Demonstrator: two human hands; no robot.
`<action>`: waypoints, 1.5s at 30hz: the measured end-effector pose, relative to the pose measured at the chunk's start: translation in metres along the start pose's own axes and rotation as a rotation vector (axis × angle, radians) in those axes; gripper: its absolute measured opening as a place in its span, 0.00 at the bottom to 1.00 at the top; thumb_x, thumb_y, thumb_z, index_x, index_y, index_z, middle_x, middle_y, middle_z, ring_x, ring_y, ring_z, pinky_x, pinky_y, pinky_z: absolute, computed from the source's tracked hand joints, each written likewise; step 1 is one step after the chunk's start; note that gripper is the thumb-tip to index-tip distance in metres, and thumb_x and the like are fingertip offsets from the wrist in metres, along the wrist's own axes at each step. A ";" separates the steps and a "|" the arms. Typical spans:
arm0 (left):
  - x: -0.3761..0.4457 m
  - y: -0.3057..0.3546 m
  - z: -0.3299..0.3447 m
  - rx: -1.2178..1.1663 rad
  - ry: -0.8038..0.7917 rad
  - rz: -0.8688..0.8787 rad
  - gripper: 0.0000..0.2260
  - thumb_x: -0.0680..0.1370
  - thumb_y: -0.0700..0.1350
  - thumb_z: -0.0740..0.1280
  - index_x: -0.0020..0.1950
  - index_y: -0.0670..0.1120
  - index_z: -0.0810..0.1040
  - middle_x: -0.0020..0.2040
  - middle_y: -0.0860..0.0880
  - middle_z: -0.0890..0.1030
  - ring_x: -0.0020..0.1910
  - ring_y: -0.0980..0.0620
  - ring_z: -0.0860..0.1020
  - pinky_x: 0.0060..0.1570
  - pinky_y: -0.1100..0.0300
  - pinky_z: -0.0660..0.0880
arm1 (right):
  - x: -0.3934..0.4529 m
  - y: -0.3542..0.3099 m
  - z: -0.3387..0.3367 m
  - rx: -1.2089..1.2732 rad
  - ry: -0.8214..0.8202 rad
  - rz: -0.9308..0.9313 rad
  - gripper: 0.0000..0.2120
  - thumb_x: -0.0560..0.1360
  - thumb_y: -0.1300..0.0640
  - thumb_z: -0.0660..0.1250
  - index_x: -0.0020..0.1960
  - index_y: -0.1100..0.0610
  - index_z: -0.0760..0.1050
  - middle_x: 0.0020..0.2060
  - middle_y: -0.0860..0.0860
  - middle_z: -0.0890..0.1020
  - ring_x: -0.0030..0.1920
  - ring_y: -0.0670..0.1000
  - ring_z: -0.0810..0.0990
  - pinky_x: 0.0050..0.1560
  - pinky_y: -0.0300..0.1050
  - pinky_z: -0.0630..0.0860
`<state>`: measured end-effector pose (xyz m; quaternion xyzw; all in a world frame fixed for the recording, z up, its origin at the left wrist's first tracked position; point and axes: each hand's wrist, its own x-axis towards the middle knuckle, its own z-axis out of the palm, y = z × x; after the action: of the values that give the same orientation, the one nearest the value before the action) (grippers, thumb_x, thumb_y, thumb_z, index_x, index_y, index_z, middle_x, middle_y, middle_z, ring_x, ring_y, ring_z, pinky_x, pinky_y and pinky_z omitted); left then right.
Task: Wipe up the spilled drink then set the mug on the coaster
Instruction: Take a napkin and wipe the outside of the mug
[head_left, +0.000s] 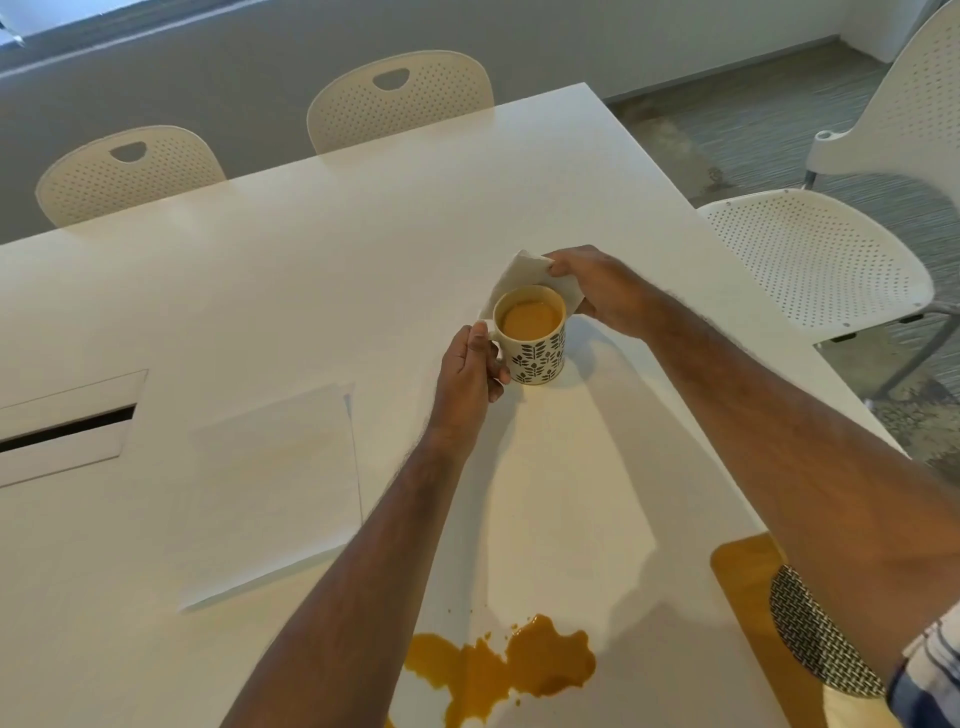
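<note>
A cream mug (537, 353) with a dark leaf pattern stands on the white table (311, 260), holding tan drink. My left hand (470, 371) grips its handle. Just behind the mug, my right hand (597, 291) pinches a white paper napkin (519, 273). A brown-orange spill (498, 670) lies on the table near its front edge, below my arms. At the lower right a black-and-white patterned round coaster (810, 634) rests on a wooden board (743, 571), partly hidden by my right forearm.
A white sheet of paper (275, 493) lies left of my left arm. A cable slot (67, 428) is set into the table at the far left. Two white chairs (400, 98) stand behind the table, another chair (815, 254) at the right.
</note>
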<state>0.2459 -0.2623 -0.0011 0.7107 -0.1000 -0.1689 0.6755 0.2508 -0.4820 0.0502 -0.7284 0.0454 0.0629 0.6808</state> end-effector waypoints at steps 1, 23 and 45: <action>0.000 0.000 0.000 -0.004 -0.006 0.008 0.16 0.89 0.54 0.53 0.54 0.44 0.71 0.38 0.42 0.76 0.34 0.52 0.71 0.33 0.58 0.66 | 0.000 0.004 0.000 0.044 0.003 0.017 0.16 0.79 0.55 0.58 0.58 0.64 0.77 0.47 0.58 0.79 0.46 0.54 0.78 0.42 0.45 0.76; 0.001 0.000 -0.002 0.039 -0.025 -0.008 0.17 0.89 0.55 0.54 0.51 0.45 0.72 0.39 0.45 0.76 0.35 0.49 0.75 0.42 0.48 0.73 | -0.082 0.060 0.092 -0.017 0.594 -0.128 0.13 0.83 0.59 0.55 0.53 0.59 0.78 0.43 0.54 0.83 0.39 0.41 0.79 0.37 0.37 0.73; 0.002 0.006 -0.007 0.127 -0.114 0.018 0.16 0.90 0.52 0.51 0.50 0.48 0.73 0.35 0.58 0.77 0.35 0.58 0.77 0.42 0.55 0.78 | -0.072 0.015 0.053 -0.728 0.519 -0.269 0.19 0.84 0.60 0.57 0.71 0.58 0.77 0.70 0.52 0.80 0.70 0.51 0.79 0.70 0.49 0.76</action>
<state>0.2507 -0.2568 0.0049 0.7404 -0.1551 -0.1965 0.6238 0.1758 -0.4313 0.0428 -0.9109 0.0943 -0.1985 0.3493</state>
